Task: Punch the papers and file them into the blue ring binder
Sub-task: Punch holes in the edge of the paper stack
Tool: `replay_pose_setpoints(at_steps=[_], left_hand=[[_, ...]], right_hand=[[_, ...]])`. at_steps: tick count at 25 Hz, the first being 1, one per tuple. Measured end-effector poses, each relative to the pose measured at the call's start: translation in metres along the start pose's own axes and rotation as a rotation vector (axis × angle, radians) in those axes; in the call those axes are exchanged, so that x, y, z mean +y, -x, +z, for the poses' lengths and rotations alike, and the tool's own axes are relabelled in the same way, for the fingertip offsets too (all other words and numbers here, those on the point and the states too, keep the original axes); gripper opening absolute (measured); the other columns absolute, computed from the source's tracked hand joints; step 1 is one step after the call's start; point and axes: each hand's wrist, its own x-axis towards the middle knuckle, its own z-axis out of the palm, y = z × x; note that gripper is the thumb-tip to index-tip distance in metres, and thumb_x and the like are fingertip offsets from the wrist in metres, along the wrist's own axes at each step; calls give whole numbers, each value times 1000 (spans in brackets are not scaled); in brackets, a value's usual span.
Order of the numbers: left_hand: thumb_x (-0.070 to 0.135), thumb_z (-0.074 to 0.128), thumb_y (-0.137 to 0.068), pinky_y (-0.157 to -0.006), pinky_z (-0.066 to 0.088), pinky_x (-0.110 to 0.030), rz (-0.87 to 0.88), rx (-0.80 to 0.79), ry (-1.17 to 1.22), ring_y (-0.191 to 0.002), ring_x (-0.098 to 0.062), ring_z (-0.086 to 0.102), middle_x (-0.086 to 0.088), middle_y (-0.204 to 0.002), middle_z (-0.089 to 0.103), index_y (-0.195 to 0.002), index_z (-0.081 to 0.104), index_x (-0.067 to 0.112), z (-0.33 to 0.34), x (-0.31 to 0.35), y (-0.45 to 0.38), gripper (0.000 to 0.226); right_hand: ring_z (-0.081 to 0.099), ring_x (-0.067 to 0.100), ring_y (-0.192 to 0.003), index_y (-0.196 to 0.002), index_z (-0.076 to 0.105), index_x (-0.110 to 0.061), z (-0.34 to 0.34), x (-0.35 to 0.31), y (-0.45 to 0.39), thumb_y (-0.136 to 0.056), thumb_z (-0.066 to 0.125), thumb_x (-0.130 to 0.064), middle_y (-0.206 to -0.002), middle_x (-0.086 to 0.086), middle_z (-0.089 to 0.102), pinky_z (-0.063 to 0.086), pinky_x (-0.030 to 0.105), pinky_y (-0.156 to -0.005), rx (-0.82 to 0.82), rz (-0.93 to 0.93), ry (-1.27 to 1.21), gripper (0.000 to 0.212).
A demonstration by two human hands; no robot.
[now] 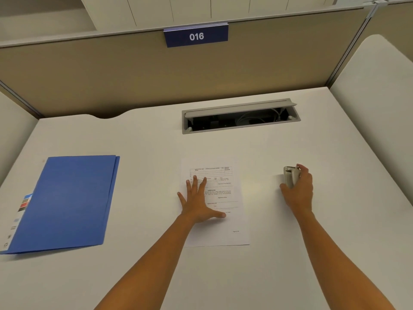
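- Left hand: flat and spread on the papers, grasping nothing, pinning the left half only. The right edge and near corner lie free — risk that the sheets skew or fan when the punch is brought to them, giving misaligned holes
- Papers: at mid-desk, printed side up, well apart from the binder. How many sheets cannot be told; a thick stack could jam the punch or cut partway
- Right hand: closed round the punch, right of the papers and apart from them. Whether the punch rests on the desk or is lifted cannot be told. The grip sits low on the body — a slip is possible when it is carried across
- Binder: shut, flat at the left. It must be opened before filing; one hand will have to leave the papers, which could then shift
- Cable hatch: open at the far side; loose sheets pushed forward could slide in
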Motion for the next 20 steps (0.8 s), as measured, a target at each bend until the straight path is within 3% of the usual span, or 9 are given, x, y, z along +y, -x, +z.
replay_pose_setpoints(at_steps=[5, 9, 14, 17, 20], left_hand=[[63, 82, -56, -110, -19, -63, -52, -35, -17, -143, -21, -34, 4, -157, -33, -153, -14, 33, 10, -6, -1, 140], [61, 83, -56, -109, -19, -63, -56, -36, -13, -143, -21, -34, 4, -157, -33, -153, -14, 32, 10, -6, -2, 140], [60, 83, -56, -109, -20, -64, -58, -43, -5, -142, -21, -35, 4, -157, -33, -153, -14, 32, 11, -6, -3, 140], [60, 83, -55, -107, -22, -64, -65, -35, -2, -143, -20, -35, 4, -157, -32, -153, -15, 32, 10, -3, -2, 141], [64, 82, -56, -108, -22, -62, 5, 103, 108, -144, -17, -32, 7, -159, -27, -153, -15, 32, 7, -1, 2, 141]], right_hand=[[46, 29, -127, -145, 28, -22, -3, 17, -14, -84, 67, -16, -142, 5, 46, 38, 42, -105, -32, 18, -28, 72], [30, 21, -142, -151, 19, -16, -2, 23, -17, -88, 66, -27, -155, 1, 31, 25, 37, -117, -62, -20, -18, 80], [26, 22, -144, -151, 18, -13, 1, 28, -15, -89, 64, -37, -155, 4, 29, 23, 37, -117, -89, -50, 35, 81], [24, 29, -143, -148, 18, -9, 2, 24, -11, -82, 64, -55, -152, 12, 31, 21, 45, -117, 37, -108, 236, 93], [12, 25, -147, -149, 14, -15, 15, 4, 5, -82, 53, -64, -156, 7, 21, 10, 45, -118, 143, -180, 264, 91]])
